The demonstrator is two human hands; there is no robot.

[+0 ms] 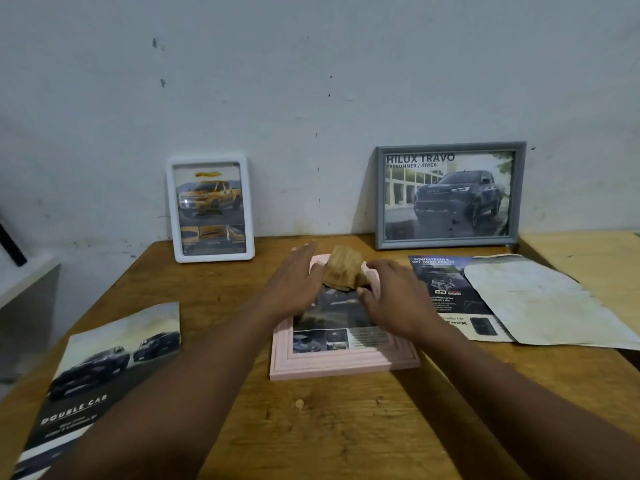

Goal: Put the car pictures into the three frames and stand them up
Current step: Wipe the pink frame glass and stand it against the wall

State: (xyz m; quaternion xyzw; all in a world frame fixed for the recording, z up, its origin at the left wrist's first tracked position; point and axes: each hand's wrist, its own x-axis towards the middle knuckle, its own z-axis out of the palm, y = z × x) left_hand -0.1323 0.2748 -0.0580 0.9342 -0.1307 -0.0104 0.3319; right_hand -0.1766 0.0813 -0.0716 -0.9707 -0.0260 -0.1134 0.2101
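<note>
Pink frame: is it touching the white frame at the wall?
Apart. The head view shows bare table between the pink frame, lying flat, and the white frame standing at the wall.

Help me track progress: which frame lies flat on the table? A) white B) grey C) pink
C: the pink frame lies flat on the table under the left hand and right hand; the white frame and grey frame stand upright by the wall.
</note>
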